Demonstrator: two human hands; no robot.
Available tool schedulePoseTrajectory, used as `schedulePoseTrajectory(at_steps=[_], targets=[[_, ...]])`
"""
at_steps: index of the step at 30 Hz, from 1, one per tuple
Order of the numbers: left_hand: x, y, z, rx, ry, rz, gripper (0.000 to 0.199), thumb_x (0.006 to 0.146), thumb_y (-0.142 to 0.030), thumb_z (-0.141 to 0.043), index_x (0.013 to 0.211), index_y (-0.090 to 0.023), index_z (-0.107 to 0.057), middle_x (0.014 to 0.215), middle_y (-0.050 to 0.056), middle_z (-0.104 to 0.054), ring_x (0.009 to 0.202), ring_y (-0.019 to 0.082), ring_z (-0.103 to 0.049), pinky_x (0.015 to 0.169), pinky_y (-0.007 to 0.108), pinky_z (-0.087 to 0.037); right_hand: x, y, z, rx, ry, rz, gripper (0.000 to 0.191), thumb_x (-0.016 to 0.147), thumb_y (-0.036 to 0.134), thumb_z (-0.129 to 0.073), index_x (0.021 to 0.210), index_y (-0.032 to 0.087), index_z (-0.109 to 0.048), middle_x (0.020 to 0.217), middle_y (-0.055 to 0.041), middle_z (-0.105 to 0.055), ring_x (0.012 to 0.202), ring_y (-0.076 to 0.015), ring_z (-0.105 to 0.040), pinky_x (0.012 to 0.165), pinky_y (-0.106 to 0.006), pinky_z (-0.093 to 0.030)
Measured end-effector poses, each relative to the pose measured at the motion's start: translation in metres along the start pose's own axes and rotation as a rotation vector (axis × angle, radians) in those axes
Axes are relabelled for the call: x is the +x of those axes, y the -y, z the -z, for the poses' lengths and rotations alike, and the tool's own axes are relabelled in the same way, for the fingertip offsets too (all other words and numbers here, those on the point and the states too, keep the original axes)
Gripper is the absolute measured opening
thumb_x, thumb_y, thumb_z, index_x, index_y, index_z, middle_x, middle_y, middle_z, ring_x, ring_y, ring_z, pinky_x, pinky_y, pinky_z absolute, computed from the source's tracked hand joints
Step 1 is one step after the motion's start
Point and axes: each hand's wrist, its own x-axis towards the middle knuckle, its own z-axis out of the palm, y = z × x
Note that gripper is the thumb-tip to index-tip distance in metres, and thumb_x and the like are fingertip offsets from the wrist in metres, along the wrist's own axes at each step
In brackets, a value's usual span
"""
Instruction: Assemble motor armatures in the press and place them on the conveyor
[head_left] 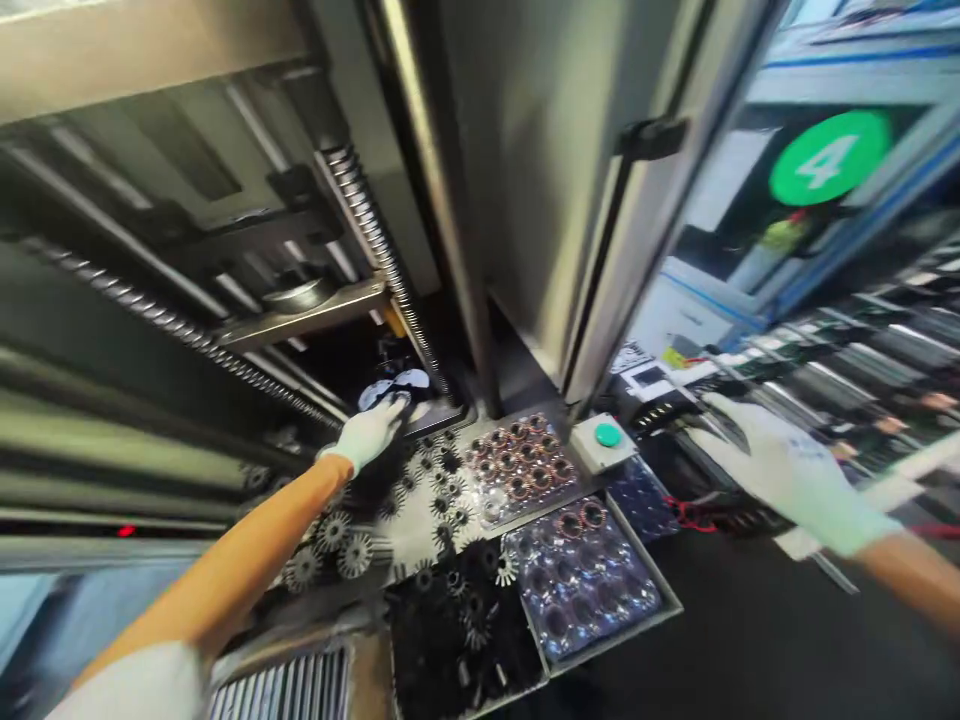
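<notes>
My left hand (369, 436), in a white glove, reaches into the press at its base. Its fingers touch or hover at a dark fixture (405, 395) with pale rounded plates; the fingertips blend into it, so I cannot tell whether they hold anything. Above the fixture hangs a metal crossplate (304, 315) between threaded rods. My right hand (784, 475), also gloved in white, is off to the right with thumb and fingers apart. Nothing shows between them. It is beside a black box-like part (675, 420) and a row of metal shafts (817, 385), blurred.
Several finned metal rotors (355, 555) lie about the press base. A clear tray (491, 505) holds copper-wound rings; another tray (652, 600) holds two. A button box (600, 455) with a green button stands beside them. A dark bin (420, 660) and metal rods (281, 690) are in front.
</notes>
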Motion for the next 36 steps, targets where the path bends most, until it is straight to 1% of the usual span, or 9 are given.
schedulePoseTrajectory(at_steps=[4, 7, 12, 14, 17, 21, 24, 30, 36], targets=[[0.010, -0.001, 0.003, -0.005, -0.035, 0.069, 0.045, 0.093, -0.026, -0.033, 0.137, -0.022, -0.045, 0.137, 0.015, -0.054, 0.108, 0.026, -0.062, 0.091, 0.038, -0.048, -0.042, 0.133, -0.063, 0.249, 0.381, 0.454, 0.037, 0.092, 0.043, -0.048, 0.127, 0.034, -0.055, 0.125, -0.0028, -0.061, 0.114, -0.0210, -0.057, 0.099, -0.035, -0.044], [-0.008, -0.013, 0.023, -0.033, -0.063, 0.055, 0.045, 0.092, -0.022, -0.036, 0.136, -0.016, -0.046, 0.138, 0.016, -0.052, 0.114, 0.024, -0.060, 0.095, 0.036, -0.047, -0.054, 0.234, -0.119, 0.143, 0.514, 0.791, 0.035, 0.094, 0.035, -0.045, 0.126, 0.029, -0.057, 0.125, -0.0056, -0.061, 0.115, -0.0234, -0.056, 0.094, -0.039, -0.046], [-0.150, 0.043, 0.041, -0.041, -0.302, 0.189, 0.050, 0.095, -0.025, -0.029, 0.141, -0.009, -0.037, 0.146, 0.013, -0.044, 0.133, 0.021, -0.044, 0.114, 0.034, -0.030, -0.043, 0.316, -0.170, -0.247, 0.650, 0.910, 0.027, 0.087, 0.013, -0.048, 0.103, 0.014, -0.069, 0.100, -0.0153, -0.069, 0.093, -0.0280, -0.065, 0.078, -0.039, -0.048], [-0.221, 0.085, 0.026, -0.027, -0.381, 0.458, 0.050, 0.094, -0.029, -0.030, 0.138, -0.011, -0.042, 0.141, 0.012, -0.051, 0.129, 0.024, -0.048, 0.113, 0.039, -0.033, -0.042, 0.325, -0.175, -0.275, 0.678, 0.911, 0.025, 0.083, 0.008, -0.049, 0.093, 0.011, -0.071, 0.091, -0.0158, -0.070, 0.088, -0.0291, -0.066, 0.075, -0.038, -0.048], [-0.283, 0.124, -0.002, -0.100, -0.133, 0.481, 0.045, 0.090, -0.025, -0.033, 0.127, -0.010, -0.054, 0.130, 0.012, -0.060, 0.120, 0.024, -0.057, 0.108, 0.038, -0.041, -0.040, 0.326, -0.176, -0.265, 0.656, 0.905, 0.028, 0.085, 0.012, -0.048, 0.104, 0.011, -0.069, 0.097, -0.0155, -0.069, 0.094, -0.0286, -0.064, 0.080, -0.038, -0.048], [-0.273, 0.094, -0.005, -0.112, -0.328, 0.417, 0.047, 0.093, -0.031, -0.032, 0.132, -0.013, -0.050, 0.137, 0.010, -0.055, 0.127, 0.022, -0.050, 0.113, 0.037, -0.034, -0.037, 0.314, -0.167, 0.012, 0.553, 0.828, 0.047, 0.088, 0.018, -0.045, 0.135, 0.023, -0.051, 0.112, -0.0100, -0.060, 0.100, -0.0216, -0.059, 0.091, -0.034, -0.045], [-0.258, 0.065, 0.009, -0.143, -0.452, 0.335, 0.047, 0.093, -0.032, -0.033, 0.136, -0.017, -0.047, 0.140, 0.007, -0.052, 0.130, 0.019, -0.047, 0.116, 0.034, -0.031, -0.037, 0.293, -0.152, 0.273, 0.526, 0.758, 0.050, 0.086, 0.015, -0.044, 0.134, 0.027, -0.052, 0.108, -0.0068, -0.060, 0.100, -0.0188, -0.057, 0.095, -0.033, -0.043], [-0.300, 0.095, 0.008, -0.077, -0.437, 0.661, 0.048, 0.092, -0.027, -0.032, 0.134, -0.009, -0.047, 0.135, 0.017, -0.055, 0.126, 0.029, -0.051, 0.109, 0.044, -0.040, -0.052, 0.234, -0.117, 0.647, 0.582, 0.499, 0.035, 0.083, 0.025, -0.053, 0.116, 0.023, -0.063, 0.121, -0.0049, -0.062, 0.112, -0.0214, -0.056, 0.102, -0.036, -0.041], [-0.273, 0.028, -0.013, -0.018, -0.309, 0.071, 0.045, 0.088, -0.027, -0.049, 0.133, -0.027, -0.049, 0.141, 0.005, -0.051, 0.132, 0.025, -0.043, 0.114, 0.049, -0.032, -0.064, 0.227, -0.089, 0.842, 0.655, 0.354, 0.032, 0.079, 0.037, -0.063, 0.104, 0.018, -0.069, 0.109, -0.0069, -0.069, 0.104, -0.0241, -0.063, 0.096, -0.036, -0.047]])
